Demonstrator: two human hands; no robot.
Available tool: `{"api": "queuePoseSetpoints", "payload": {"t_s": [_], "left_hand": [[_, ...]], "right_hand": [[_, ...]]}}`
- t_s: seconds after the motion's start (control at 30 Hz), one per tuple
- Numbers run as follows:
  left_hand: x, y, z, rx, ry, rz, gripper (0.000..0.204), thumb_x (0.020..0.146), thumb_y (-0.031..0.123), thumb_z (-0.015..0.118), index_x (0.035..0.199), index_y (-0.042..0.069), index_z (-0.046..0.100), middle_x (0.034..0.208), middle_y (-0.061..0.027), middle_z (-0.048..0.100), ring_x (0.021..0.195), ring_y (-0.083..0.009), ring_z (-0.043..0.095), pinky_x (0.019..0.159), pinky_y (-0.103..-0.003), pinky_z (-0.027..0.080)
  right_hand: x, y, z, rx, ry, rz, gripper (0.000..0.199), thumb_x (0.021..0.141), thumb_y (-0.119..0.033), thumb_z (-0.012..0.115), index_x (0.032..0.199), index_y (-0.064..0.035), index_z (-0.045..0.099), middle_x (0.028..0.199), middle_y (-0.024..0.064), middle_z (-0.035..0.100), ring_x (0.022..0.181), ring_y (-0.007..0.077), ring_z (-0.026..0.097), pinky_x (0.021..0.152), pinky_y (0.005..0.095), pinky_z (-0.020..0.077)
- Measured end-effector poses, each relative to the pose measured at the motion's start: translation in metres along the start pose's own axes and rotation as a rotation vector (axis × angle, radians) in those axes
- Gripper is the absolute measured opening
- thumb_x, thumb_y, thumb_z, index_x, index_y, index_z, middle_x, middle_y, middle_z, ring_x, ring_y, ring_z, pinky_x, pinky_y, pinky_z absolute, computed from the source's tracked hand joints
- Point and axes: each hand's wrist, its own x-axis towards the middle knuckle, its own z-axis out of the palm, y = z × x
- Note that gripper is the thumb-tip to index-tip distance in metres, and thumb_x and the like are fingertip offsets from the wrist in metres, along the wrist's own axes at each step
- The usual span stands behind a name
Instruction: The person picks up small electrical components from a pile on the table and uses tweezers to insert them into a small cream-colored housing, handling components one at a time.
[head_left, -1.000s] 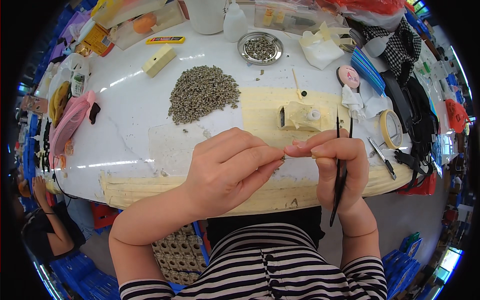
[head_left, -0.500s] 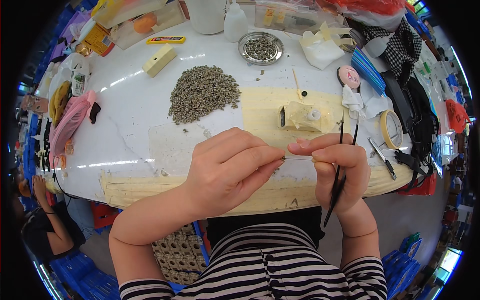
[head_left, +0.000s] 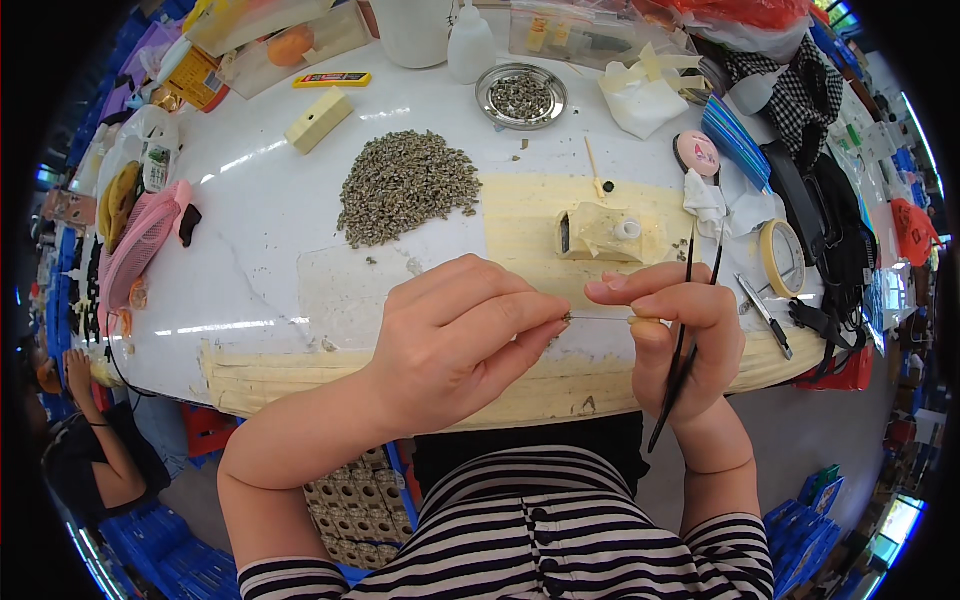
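While your two hands meet over the near edge of the white worktop [head_left: 270, 230], keep your wrists low and braced there, since the piece you are working on is tiny. Your left hand [head_left: 455, 340] has thumb and forefinger pinched together on a small dark bead-like piece [head_left: 566, 318]. Your right hand [head_left: 680, 335] has its fingers clamped on one end of a thin pale wire [head_left: 600, 319] that runs level across to that piece, and a pair of black tweezers [head_left: 685, 340] is tucked in the same hand, tips pointing to the far side. I judge you will do best by holding the wire still and steering only the piece, so the wire does not bend.

At the far left of your hands lies a heap of small grey-brown pieces [head_left: 405, 185], well apart from the one you hold. A round metal dish [head_left: 521, 96] with more of them stands farther off. A small cream block fixture [head_left: 598, 230] sits on the yellow taped patch [head_left: 520, 215] just beyond your fingers.

The held piece looks dark, rounded and barely larger than the wire's end; its finer shape I cannot tell.
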Motion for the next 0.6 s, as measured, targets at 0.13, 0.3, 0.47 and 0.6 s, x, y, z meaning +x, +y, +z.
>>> {"api": "queuePoseSetpoints", "payload": {"t_s": [0.13, 0.3, 0.47, 0.6], "left_hand": [[-0.0002, -0.0003, 0.0001, -0.001, 0.003, 0.003, 0.028, 0.07, -0.006, 0.081, 0.096, 0.002, 0.074, 0.081, -0.0076, 0.068, 0.069, -0.0193, 0.065, 0.057, -0.028, 0.049], [0.0002, -0.0004, 0.0002, -0.002, 0.005, 0.005, 0.027, 0.07, -0.006, 0.081, 0.095, 0.002, 0.074, 0.08, -0.0075, 0.068, 0.068, -0.0192, 0.064, 0.057, -0.028, 0.049], [-0.0001, -0.0004, 0.001, -0.002, 0.008, 0.005, 0.027, 0.07, -0.006, 0.081, 0.095, 0.002, 0.074, 0.08, -0.0074, 0.068, 0.069, -0.0191, 0.064, 0.057, -0.028, 0.049], [0.0003, -0.0002, 0.0013, -0.001, 0.007, 0.005, 0.027, 0.07, -0.006, 0.081, 0.095, 0.002, 0.074, 0.08, -0.0073, 0.068, 0.069, -0.0191, 0.064, 0.057, -0.028, 0.049]], "right_hand": [[-0.0011, 0.0006, 0.0, 0.015, 0.001, 0.003, 0.019, 0.093, -0.009, 0.071, 0.1, 0.0007, 0.057, 0.093, 0.0159, 0.072, 0.079, 0.0238, 0.069, 0.069, 0.0298, 0.055], [-0.0015, 0.0004, -0.0004, 0.066, 0.032, 0.011, 0.018, 0.093, -0.008, 0.07, 0.101, 0.001, 0.057, 0.094, 0.0157, 0.072, 0.082, 0.024, 0.069, 0.071, 0.0305, 0.0549], [-0.0017, 0.0004, -0.0001, 0.074, 0.01, 0.03, 0.018, 0.093, -0.008, 0.07, 0.102, 0.0011, 0.057, 0.094, 0.0155, 0.072, 0.082, 0.0243, 0.069, 0.073, 0.0311, 0.0548], [-0.0018, 0.0011, 0.0009, 0.047, 0.008, 0.009, 0.018, 0.092, -0.008, 0.071, 0.101, 0.001, 0.057, 0.093, 0.0151, 0.072, 0.081, 0.0241, 0.069, 0.073, 0.0308, 0.0549]]}}
